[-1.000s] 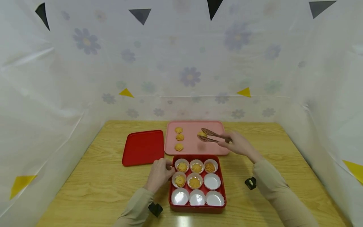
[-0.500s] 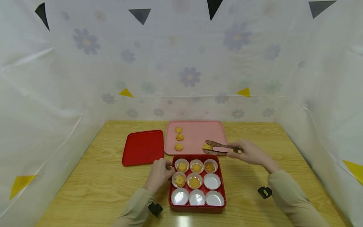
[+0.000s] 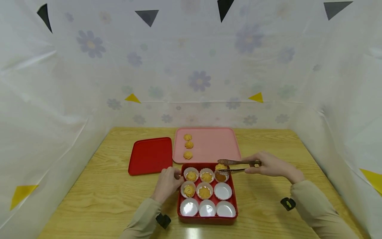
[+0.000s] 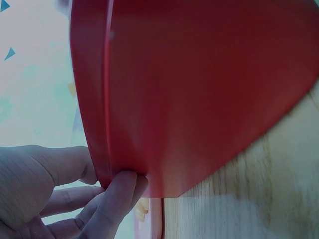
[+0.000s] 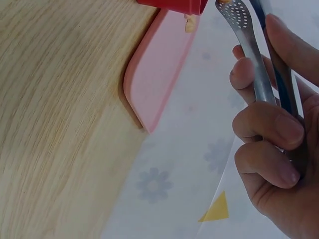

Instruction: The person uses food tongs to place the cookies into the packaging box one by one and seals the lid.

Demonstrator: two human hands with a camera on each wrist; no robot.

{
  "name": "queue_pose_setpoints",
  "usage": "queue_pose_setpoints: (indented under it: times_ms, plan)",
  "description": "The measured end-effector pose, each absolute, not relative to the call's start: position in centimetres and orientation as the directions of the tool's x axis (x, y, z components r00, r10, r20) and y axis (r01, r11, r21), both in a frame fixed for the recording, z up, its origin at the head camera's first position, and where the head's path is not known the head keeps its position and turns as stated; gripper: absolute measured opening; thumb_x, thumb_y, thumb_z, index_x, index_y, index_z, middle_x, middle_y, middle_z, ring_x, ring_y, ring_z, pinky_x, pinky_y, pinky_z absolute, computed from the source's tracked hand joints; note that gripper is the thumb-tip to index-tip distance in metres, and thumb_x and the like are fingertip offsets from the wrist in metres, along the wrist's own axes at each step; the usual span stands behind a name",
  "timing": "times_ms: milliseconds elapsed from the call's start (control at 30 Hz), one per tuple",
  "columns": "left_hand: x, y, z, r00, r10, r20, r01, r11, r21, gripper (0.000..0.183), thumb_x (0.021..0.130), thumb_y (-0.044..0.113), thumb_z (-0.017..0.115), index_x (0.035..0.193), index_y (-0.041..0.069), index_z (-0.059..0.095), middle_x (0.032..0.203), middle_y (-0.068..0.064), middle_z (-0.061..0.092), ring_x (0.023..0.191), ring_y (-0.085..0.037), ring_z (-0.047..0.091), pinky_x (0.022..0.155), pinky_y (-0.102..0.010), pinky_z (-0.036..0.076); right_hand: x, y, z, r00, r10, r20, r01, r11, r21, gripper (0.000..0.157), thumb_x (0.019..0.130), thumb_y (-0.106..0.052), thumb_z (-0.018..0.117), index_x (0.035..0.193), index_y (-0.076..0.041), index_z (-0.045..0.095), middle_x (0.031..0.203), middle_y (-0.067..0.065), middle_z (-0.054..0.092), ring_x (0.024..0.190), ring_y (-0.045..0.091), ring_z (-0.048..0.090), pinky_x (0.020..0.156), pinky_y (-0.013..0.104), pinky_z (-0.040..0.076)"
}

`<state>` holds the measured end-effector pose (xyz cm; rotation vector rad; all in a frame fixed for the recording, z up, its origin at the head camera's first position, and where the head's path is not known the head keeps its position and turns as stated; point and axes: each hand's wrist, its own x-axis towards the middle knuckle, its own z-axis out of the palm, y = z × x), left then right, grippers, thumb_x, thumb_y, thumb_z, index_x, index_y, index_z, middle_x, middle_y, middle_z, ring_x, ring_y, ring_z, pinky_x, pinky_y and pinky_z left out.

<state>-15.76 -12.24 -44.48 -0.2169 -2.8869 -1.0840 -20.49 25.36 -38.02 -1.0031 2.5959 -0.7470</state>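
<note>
My right hand (image 3: 270, 165) grips metal tongs (image 5: 242, 31) with perforated tips. Between the tips is a piped butter cookie (image 3: 221, 166), held above the back right cup of a red box (image 3: 206, 219). Several white paper cups fill the box in rows. Cookies lie in the back row and in the left and middle cups of the centre row; the centre row's right cup (image 3: 222, 191) and the front cups (image 3: 208, 208) are bare. At the box's left wall, my left hand (image 3: 167, 183) pinches the edge between thumb and fingers, as the left wrist view shows.
Behind the box lies a pink tray (image 3: 213, 146) with three cookies (image 3: 189, 145) along its left side. A red lid (image 3: 151, 156) rests on the wooden table (image 3: 113, 199) to the left. White flowered sheeting (image 3: 197, 59) encloses the table at the back and sides.
My right hand has brought the tongs and the cookie from over the pink tray toward me, to above the box's back right cup. The left hand stays on the box wall.
</note>
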Motion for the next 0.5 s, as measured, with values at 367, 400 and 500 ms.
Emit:
queue_pose_setpoints:
  times_ms: [367, 400, 500]
  plan:
    - [-15.9, -12.4, -44.7, -0.987, 0.109, 0.12, 0.16, 0.762, 0.628, 0.005, 0.081, 0.003, 0.07, 0.08, 0.006, 0.075, 0.074, -0.005, 0.072, 0.066, -0.011, 0.057, 0.057, -0.022, 0.046, -20.8, 24.9, -37.3, -0.665, -0.739, -0.107, -0.606, 0.618, -0.5, 0.043, 0.096, -0.036, 0.066, 0.13, -0.01, 0.068, 0.074, -0.014, 0.058, 0.057, -0.002, 0.036, 0.055, 0.02, 0.033]
    - [-15.9, -12.4, -44.7, -0.986, 0.111, 0.121, 0.162, 0.763, 0.626, 0.006, 0.081, 0.003, 0.07, 0.08, 0.006, 0.075, 0.074, -0.005, 0.072, 0.066, -0.011, 0.057, 0.057, -0.022, 0.046, -20.7, 24.8, -37.2, -0.661, -0.742, -0.111, -0.609, 0.618, -0.497, 0.043, 0.096, -0.037, 0.066, 0.129, -0.01, 0.068, 0.074, -0.014, 0.059, 0.057, -0.002, 0.036, 0.055, 0.02, 0.032]
    - [-15.9, -12.3, -44.7, -0.987, 0.113, 0.115, 0.16, 0.764, 0.625, 0.006, 0.081, 0.003, 0.07, 0.083, 0.005, 0.076, 0.075, -0.006, 0.073, 0.066, -0.011, 0.058, 0.057, -0.022, 0.047, -20.6, 24.5, -37.0, -0.658, -0.742, -0.131, -0.61, 0.626, -0.485, 0.042, 0.095, -0.037, 0.067, 0.127, -0.011, 0.07, 0.076, -0.014, 0.06, 0.06, -0.001, 0.039, 0.056, 0.02, 0.033]
